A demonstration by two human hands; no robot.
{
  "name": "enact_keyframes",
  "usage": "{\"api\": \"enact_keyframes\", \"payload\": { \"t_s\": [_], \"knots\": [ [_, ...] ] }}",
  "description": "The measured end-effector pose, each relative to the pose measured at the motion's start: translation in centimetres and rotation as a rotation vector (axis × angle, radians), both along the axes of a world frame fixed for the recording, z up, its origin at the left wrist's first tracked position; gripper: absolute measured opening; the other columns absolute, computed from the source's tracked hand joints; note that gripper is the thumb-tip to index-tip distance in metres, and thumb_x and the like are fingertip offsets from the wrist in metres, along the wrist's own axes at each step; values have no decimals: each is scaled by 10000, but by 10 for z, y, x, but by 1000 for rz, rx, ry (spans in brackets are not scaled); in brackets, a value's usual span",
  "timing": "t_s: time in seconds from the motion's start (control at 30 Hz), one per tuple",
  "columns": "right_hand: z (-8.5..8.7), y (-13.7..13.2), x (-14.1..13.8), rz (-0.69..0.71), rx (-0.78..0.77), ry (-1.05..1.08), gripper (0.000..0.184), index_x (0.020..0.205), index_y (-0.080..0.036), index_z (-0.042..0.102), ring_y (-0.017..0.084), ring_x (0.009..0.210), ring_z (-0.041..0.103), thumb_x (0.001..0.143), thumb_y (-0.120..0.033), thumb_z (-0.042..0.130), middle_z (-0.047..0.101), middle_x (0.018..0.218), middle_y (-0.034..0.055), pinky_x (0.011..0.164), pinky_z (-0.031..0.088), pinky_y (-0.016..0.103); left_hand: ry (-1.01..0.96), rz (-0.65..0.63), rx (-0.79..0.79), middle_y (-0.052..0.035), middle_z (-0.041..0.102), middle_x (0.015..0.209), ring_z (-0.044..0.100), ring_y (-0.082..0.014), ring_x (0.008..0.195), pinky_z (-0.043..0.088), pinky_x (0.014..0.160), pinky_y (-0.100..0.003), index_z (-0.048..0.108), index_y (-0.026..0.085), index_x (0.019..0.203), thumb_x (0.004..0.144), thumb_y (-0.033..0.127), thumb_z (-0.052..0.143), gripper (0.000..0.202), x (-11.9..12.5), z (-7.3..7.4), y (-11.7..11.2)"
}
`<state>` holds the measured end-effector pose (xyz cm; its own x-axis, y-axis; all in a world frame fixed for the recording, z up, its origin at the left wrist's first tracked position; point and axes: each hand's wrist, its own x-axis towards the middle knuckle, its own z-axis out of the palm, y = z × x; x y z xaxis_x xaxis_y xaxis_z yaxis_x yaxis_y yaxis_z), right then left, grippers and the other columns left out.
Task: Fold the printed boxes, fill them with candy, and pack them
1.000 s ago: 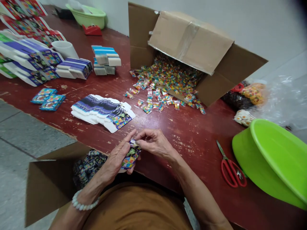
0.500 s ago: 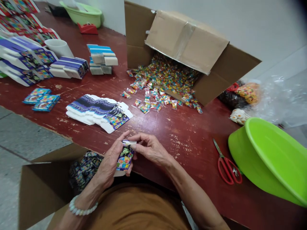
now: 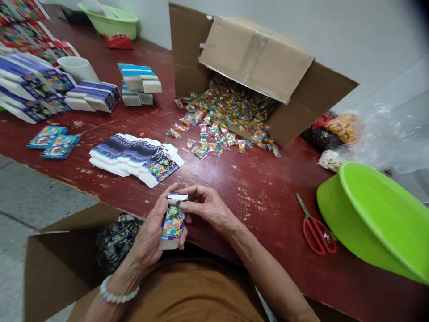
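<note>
Left hand wraps a small printed carton from the left side, fingers curled shut around it, thumb up near the top edge. Right hand pinches the carton's white top flap between thumb and forefinger — other fingers loosely bent, nothing else in it. Carton sits upright at the near edge of the red table, just above the lap. Just beyond it, a fanned stack of flat carton blanks. Farther back, a tipped cardboard box spills wrapped candies onto the table. Near left, below the table edge, an open box holding finished packs. Right side — red scissors beside a green basin.
</note>
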<state>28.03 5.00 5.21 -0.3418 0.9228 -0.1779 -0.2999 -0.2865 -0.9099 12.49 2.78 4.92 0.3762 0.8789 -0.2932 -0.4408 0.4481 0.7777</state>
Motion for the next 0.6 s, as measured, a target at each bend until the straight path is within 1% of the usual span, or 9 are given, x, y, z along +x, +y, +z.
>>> {"api": "enact_keyframes", "payload": {
  "t_s": [0.03,0.1,0.13,0.2,0.3,0.37,0.5,0.53,0.6],
  "knots": [
    [0,-1,-2,-30,-4,-1,464,1067,-189,655,74,497,558,697,-382,858,661,714,-41,513,436,212,-19,-1,1,-8,687,728,631,-199,388,529,344,-314,253,373,1551,959,538,509,667,0,1,0],
    [0,-4,-6,-142,6,-31,522,1086,-207,607,77,480,546,671,-375,876,635,685,-65,496,426,209,-46,17,7,-3,685,727,620,-191,377,531,341,-317,269,381,1543,960,542,505,649,1,2,-1],
    [1,-5,-8,-196,19,-64,516,1064,-212,591,79,480,544,667,-375,878,627,677,-69,496,429,210,-51,36,10,1,684,724,616,-188,373,533,341,-318,274,381,1541,956,545,513,653,2,2,-2],
    [1,-9,-11,-256,57,-171,433,984,-207,588,88,500,555,694,-385,857,626,661,-61,514,443,216,-41,86,21,13,675,701,614,-187,368,536,343,-315,284,367,1542,944,544,537,673,4,3,-3],
    [2,-13,-13,-257,117,-330,302,928,-195,627,100,542,580,766,-390,791,635,655,-42,540,454,218,-9,144,53,39,641,640,606,-193,353,530,333,-310,311,338,1538,930,540,562,689,6,1,-3],
    [2,-14,-12,-264,174,-373,243,925,-199,644,99,559,586,796,-373,754,647,706,-31,536,452,213,14,167,69,52,620,614,604,-193,348,529,332,-307,333,322,1530,914,544,585,701,7,0,-4],
    [-3,-13,-12,-256,311,-349,156,875,-203,644,83,573,556,821,-334,708,645,820,-10,523,447,206,51,173,68,52,629,625,605,-185,350,530,342,-297,352,304,1518,899,548,601,710,7,0,-4],
    [-4,-12,-12,-255,308,-320,167,858,-201,640,80,574,549,809,-338,723,650,861,0,519,451,208,55,162,63,45,643,642,606,-184,352,527,343,-295,348,306,1518,906,545,590,700,7,0,-4],
    [-6,-11,-13,-267,243,-229,225,839,-201,624,77,563,539,778,-364,767,654,897,10,503,458,212,60,142,57,31,670,680,609,-183,358,524,348,-295,340,310,1519,923,538,567,677,6,1,-4]
  ]
}}
